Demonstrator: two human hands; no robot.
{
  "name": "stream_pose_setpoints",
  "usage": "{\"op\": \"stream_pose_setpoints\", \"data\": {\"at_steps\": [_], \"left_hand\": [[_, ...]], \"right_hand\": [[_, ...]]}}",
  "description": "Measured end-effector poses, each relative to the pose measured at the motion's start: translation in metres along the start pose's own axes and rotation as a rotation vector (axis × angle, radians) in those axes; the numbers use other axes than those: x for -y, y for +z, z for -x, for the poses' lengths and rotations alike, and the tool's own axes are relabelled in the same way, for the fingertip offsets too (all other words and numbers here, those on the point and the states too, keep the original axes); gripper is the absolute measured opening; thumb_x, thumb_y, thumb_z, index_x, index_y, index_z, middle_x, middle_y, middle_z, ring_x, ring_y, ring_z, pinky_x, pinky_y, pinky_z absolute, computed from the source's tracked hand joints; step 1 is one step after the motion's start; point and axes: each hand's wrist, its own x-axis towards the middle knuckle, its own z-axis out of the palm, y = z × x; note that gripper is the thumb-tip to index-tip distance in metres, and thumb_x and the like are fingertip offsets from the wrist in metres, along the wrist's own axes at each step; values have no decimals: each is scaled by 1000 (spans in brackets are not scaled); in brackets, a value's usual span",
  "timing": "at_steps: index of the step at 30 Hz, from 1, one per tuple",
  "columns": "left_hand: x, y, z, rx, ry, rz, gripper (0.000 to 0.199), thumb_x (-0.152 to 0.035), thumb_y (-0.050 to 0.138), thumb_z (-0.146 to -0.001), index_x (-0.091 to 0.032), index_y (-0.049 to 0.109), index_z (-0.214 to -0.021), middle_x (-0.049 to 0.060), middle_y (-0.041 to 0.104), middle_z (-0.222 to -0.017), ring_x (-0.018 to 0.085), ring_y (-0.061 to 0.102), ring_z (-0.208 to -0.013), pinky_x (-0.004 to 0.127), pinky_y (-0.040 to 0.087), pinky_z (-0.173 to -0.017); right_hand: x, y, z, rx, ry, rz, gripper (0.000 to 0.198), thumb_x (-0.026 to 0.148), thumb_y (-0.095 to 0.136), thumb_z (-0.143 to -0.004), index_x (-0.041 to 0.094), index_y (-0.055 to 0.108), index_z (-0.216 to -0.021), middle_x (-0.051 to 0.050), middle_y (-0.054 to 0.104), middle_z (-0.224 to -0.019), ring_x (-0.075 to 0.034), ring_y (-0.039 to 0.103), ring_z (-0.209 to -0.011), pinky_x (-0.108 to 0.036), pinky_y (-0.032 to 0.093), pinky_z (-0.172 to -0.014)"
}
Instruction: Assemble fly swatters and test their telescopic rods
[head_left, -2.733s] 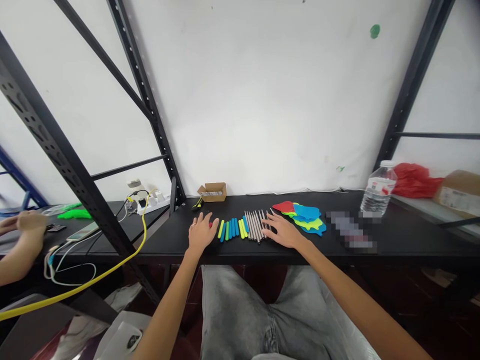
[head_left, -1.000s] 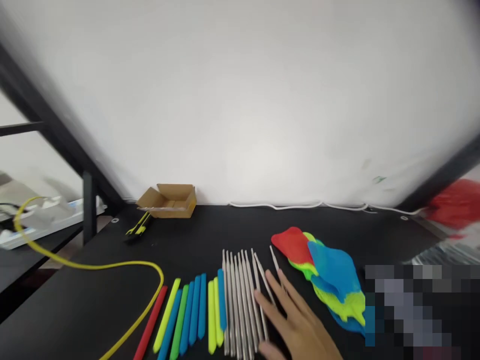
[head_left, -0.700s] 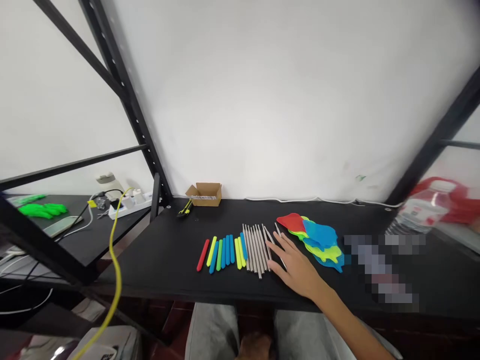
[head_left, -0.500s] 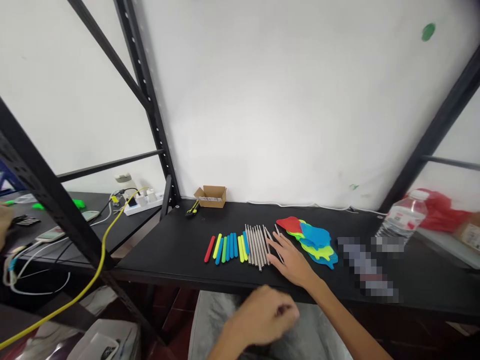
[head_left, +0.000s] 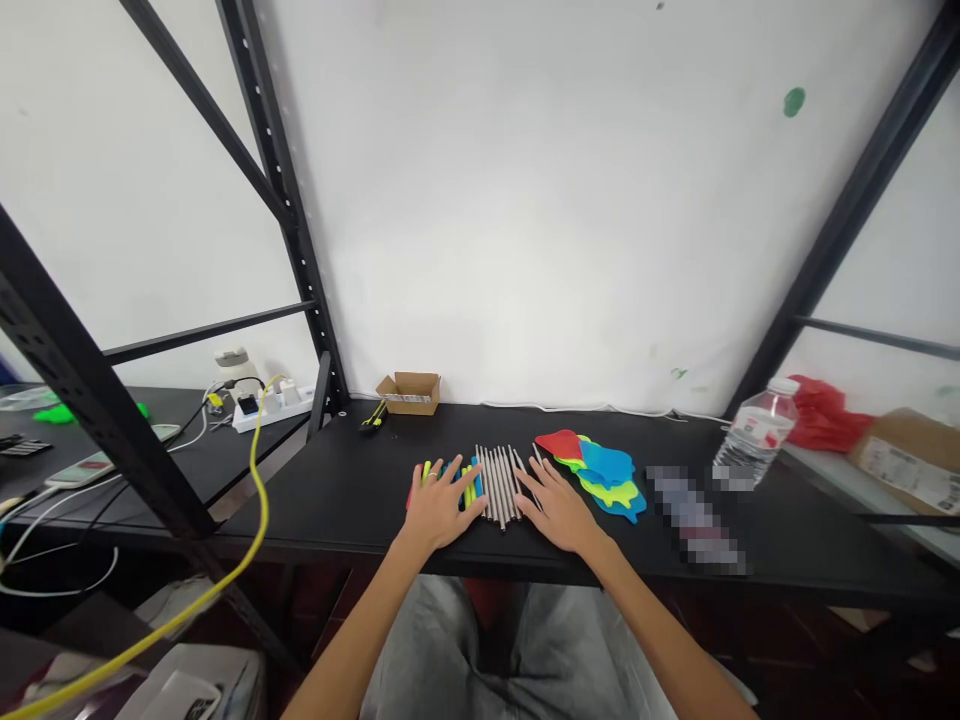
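My left hand (head_left: 441, 508) lies with fingers spread over a row of coloured sticks (head_left: 469, 488) in red, yellow, green and blue, hiding much of them. To its right, a row of thin silver metal rods (head_left: 496, 485) lies side by side, pointing away from me. My right hand (head_left: 556, 508) rests with outstretched fingers on the right end of that row, partly covering the last rods. Just beyond it is a pile of flat, leaf-like pieces (head_left: 607, 465) in red, yellow and blue.
On the black table (head_left: 315, 490) stand a small open cardboard box (head_left: 411, 395) at the back left and a water bottle (head_left: 756, 435) at the right. A pixelated object (head_left: 694, 520) lies before the bottle. A yellow cable (head_left: 259, 480) hangs past the rack post at left.
My left hand has risen from over my lap and come down, fingers spread, on the coloured sticks. My right hand stays at the rods' right end. The view has shifted slightly.
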Motion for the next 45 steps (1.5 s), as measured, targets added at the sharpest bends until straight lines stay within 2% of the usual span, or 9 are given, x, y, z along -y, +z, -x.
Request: {"op": "stream_pose_setpoints", "data": {"at_steps": [6,13,26,33,36,41,45], "left_hand": [[1,1,-3,-16,10,0,48,-52,45,-90,-42,50,-136,0,47,-147,32,43,-132,56,21,-113],[3,2,-1,-3,19,29,49,-42,52,-86,-38,53,-135,1,43,-150,35,38,-136,56,20,-114],[9,6,-8,76,9,38,55,-57,35,-93,-40,38,-145,2,37,-153,38,33,-139,60,18,-112],[17,6,-15,104,44,37,54,-57,33,-94,-40,39,-145,2,37,-153,35,33,-140,58,19,-113],[16,2,-14,94,75,71,61,-66,36,-90,-39,40,-145,2,33,-155,33,29,-142,57,17,-115],[14,-7,-16,160,216,134,84,-80,52,-72,-41,38,-145,1,31,-156,34,25,-144,57,16,-116],[9,-10,-21,150,220,131,75,-79,51,-74,-38,50,-138,2,42,-150,33,33,-140,55,19,-115]], "right_hand": [[-2,1,-1,-13,2,-37,64,63,29,-94,29,40,-147,-6,29,-157,-30,19,-146,-46,24,-115],[1,-3,1,-58,15,-72,65,64,29,-94,26,43,-145,-8,35,-154,-29,24,-145,-45,27,-114],[-8,11,-10,91,55,38,77,71,18,-91,26,26,-153,-5,22,-159,-32,13,-147,-48,21,-115],[-2,12,-17,59,62,19,78,70,17,-91,23,31,-151,-8,27,-158,-33,17,-146,-48,20,-114],[-1,8,-13,22,42,5,76,68,18,-92,21,33,-151,-8,27,-158,-31,18,-146,-46,20,-115],[2,4,-9,31,-5,0,72,70,27,-91,30,29,-151,-4,22,-160,-31,14,-147,-47,21,-114],[2,5,-9,32,17,6,72,69,27,-91,28,33,-150,-7,26,-158,-31,16,-147,-47,21,-115]]}}
